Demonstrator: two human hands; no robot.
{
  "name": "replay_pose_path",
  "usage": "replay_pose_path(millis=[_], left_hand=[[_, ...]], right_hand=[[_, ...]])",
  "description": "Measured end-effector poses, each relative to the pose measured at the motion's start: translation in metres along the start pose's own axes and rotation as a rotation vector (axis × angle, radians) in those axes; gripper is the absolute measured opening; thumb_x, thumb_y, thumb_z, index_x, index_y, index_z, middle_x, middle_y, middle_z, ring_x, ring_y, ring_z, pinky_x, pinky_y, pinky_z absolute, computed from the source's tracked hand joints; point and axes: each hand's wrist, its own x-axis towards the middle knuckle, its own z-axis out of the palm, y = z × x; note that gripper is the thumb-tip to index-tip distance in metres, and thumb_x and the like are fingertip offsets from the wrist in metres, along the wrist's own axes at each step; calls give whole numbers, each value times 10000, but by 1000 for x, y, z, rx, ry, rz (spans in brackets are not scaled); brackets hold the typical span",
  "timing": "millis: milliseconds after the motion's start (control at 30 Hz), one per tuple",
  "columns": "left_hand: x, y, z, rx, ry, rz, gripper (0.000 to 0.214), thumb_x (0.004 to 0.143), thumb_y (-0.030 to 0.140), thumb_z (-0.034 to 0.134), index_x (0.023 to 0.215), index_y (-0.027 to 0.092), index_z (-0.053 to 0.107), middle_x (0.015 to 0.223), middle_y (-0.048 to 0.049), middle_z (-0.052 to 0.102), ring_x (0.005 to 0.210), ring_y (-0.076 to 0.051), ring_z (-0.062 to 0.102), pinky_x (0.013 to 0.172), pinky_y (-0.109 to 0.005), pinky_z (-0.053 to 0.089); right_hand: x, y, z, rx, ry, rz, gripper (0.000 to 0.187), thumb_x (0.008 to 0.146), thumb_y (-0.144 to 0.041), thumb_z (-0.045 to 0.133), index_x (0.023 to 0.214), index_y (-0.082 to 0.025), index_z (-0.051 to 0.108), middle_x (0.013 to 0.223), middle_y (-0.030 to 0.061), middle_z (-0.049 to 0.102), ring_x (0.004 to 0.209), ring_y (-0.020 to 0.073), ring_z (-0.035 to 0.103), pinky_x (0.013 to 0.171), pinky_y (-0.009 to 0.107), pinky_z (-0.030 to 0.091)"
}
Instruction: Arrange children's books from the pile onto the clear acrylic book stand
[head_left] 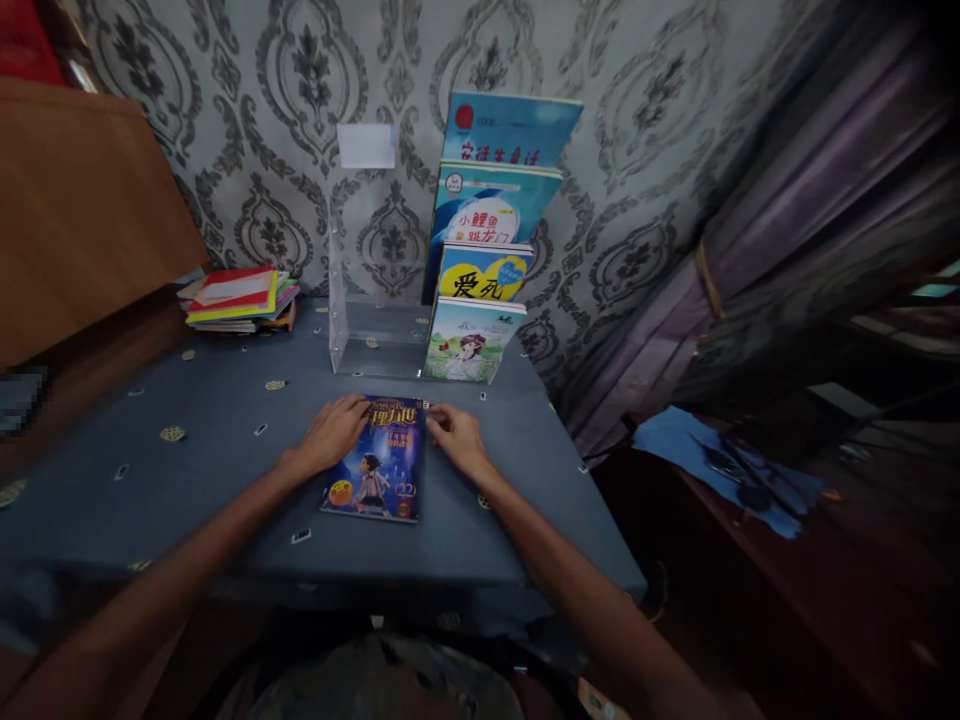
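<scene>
A blue storybook (pixel 379 460) with gold title letters and a cartoon figure lies flat on the cloth-covered table. My left hand (pixel 335 432) rests along its upper left edge, fingers stretched out and touching the cover. Beside the upper right edge is my right hand (pixel 459 437), fingers bent and slightly apart, holding nothing visible. Behind the book stands a clear acrylic rack (pixel 375 372). Its right side carries a stepped column of books, among them a green book (pixel 469 345) in front, a yellow and blue book (pixel 480 272) and a light blue book (pixel 517 130) at the back.
A pile of books and booklets (pixel 240 297) lies at the table's back left, near a brown wooden panel (pixel 90 210). A white label (pixel 366 147) tops the rack's left side. To the right hang a tied curtain (pixel 690 270) and, lower, a blue cloth (pixel 720 465) on a dark red surface.
</scene>
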Motion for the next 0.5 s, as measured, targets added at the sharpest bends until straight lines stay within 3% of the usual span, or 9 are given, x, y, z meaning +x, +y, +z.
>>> replay_pose_path(millis=[200, 333, 500], left_hand=[[5, 7, -7, 65, -46, -5, 292, 1000, 230, 401, 1110, 152, 661, 1131, -126, 673, 1027, -247, 629, 924, -396, 483], [10, 12, -10, 123, -57, 22, 274, 993, 223, 413, 1060, 151, 669, 1070, -116, 679, 976, -238, 628, 903, -384, 485], [19, 19, -9, 142, -130, 2, 285, 995, 234, 422, 1120, 171, 670, 1141, -105, 677, 1041, -243, 607, 944, -386, 471]], right_hand=[[8, 13, 6, -57, 58, -154, 383, 880, -200, 524, 1256, -201, 595, 1077, 75, 761, 872, 203, 692, 839, 368, 543], [13, 22, 12, -50, 60, -177, 437, 875, -188, 517, 1310, -188, 544, 1108, 86, 753, 935, 216, 668, 919, 413, 515], [14, 23, 11, -21, 62, -155, 429, 874, -196, 527, 1303, -199, 544, 1082, 75, 764, 907, 213, 668, 936, 425, 501]])
